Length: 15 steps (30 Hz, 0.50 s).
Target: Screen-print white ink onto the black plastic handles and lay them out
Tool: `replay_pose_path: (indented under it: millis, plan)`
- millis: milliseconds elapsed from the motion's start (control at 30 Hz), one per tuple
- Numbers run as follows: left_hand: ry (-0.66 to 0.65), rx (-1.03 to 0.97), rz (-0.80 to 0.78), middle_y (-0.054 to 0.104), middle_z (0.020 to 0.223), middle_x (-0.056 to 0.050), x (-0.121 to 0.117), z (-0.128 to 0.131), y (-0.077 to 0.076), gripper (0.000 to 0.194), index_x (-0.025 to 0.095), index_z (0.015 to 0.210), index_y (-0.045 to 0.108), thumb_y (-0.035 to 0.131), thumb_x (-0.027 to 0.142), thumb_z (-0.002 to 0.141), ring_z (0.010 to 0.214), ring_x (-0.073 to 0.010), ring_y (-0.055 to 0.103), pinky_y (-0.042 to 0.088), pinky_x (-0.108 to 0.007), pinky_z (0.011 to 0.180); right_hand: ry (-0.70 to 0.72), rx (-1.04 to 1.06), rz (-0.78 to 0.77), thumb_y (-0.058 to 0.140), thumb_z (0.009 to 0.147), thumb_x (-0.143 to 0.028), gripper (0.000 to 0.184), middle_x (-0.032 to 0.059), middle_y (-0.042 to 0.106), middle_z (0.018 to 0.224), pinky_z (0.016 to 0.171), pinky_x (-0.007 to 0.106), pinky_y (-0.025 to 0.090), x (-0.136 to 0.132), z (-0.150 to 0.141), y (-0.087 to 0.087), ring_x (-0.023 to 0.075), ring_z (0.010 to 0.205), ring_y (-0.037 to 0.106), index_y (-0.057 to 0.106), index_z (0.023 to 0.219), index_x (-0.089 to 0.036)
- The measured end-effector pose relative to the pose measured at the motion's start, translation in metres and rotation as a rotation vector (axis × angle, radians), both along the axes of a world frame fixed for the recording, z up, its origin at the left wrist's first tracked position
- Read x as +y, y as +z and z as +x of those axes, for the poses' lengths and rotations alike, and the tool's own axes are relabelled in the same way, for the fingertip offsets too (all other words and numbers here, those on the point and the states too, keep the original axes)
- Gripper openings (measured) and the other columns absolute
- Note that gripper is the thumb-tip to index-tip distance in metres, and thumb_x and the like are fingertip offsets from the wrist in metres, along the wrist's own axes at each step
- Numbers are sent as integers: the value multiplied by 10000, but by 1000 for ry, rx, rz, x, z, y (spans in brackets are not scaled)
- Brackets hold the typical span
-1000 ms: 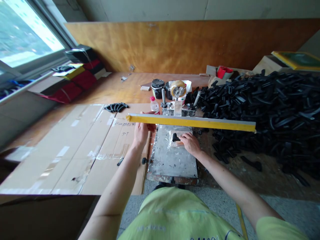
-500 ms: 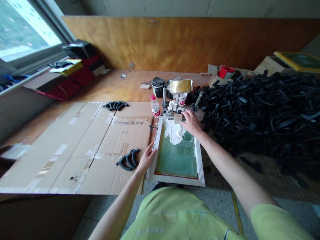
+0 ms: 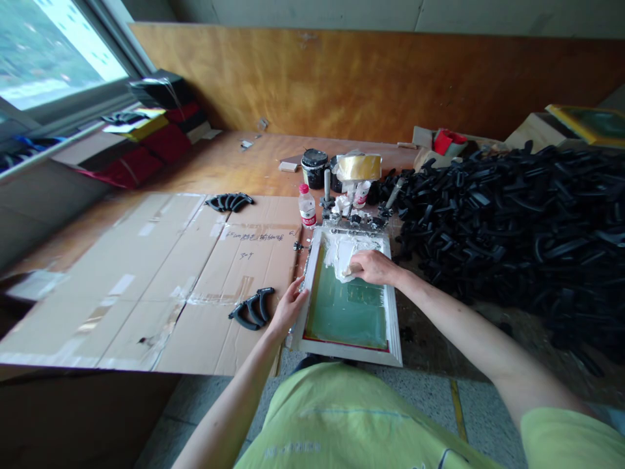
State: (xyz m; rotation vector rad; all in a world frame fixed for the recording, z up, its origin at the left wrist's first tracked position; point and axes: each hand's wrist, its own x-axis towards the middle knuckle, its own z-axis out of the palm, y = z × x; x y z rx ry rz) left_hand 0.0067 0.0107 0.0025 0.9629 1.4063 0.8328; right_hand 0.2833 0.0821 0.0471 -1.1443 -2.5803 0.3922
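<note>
A screen-printing frame point(image 3: 394, 326) with green mesh lies in front of me, its far end at a metal hinge clamp point(image 3: 354, 225). White ink point(image 3: 344, 251) is spread thickly over the far part of the mesh. My right hand point(image 3: 375, 267) is closed around a small pale squeegee point(image 3: 349, 270), pressed to the mesh at the near edge of the ink; my fingers hide most of it. At the frame's left side, my left hand point(image 3: 290, 306) grips the rim, thumb on top and the other fingers partly hidden.
Curved black plastic parts point(image 3: 251, 309) lie on flattened cardboard point(image 3: 146, 280) to the left. A big heap of black parts point(image 3: 512, 241) covers the right. Behind the frame stand a bottle point(image 3: 307, 208), an ink tub point(image 3: 314, 169) and a tape roll point(image 3: 359, 167).
My right hand has moved toward me with the squeegee, from the frame's far end to mid-mesh, and the white ink lies more spread out. My left hand has stayed on the rim.
</note>
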Motion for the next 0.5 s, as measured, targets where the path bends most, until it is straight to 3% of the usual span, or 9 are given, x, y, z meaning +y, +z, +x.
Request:
replay_pose_path:
  millis: [100, 233, 333, 500]
  plan:
    - [4, -20, -17, 688, 807, -23, -1, 1, 5, 763, 193, 1366, 481, 684, 531, 713, 627, -136, 610, 468, -222, 560, -97, 74, 133, 529, 758, -42, 188, 69, 646, 841, 754, 299, 437, -6, -6, -14, 212, 876, 567, 647, 833, -167]
    - [-16, -32, -20, 679, 770, -11, -2, 1, 8, 737, 198, 1362, 478, 676, 520, 730, 599, -122, 592, 449, -206, 535, 13, 116, 167, 523, 793, -61, 208, 72, 660, 885, 811, 319, 456, -22, -1, -26, 218, 925, 572, 653, 914, -170]
    - [-29, -41, -37, 661, 726, 5, -1, -1, 17, 749, 198, 1372, 465, 687, 504, 726, 575, -115, 580, 435, -197, 514, -82, 111, 106, 603, 836, -205, 110, 47, 665, 859, 749, 303, 467, -6, -2, -12, 202, 827, 595, 655, 931, -196]
    - [-93, -104, -18, 657, 728, 12, 6, -4, 60, 702, 215, 1317, 525, 685, 546, 719, 539, -109, 563, 398, -192, 472, -396, 108, 98, 702, 772, -250, 587, 14, 685, 1005, 738, 291, 464, 57, 5, 28, 202, 847, 620, 507, 1320, -324]
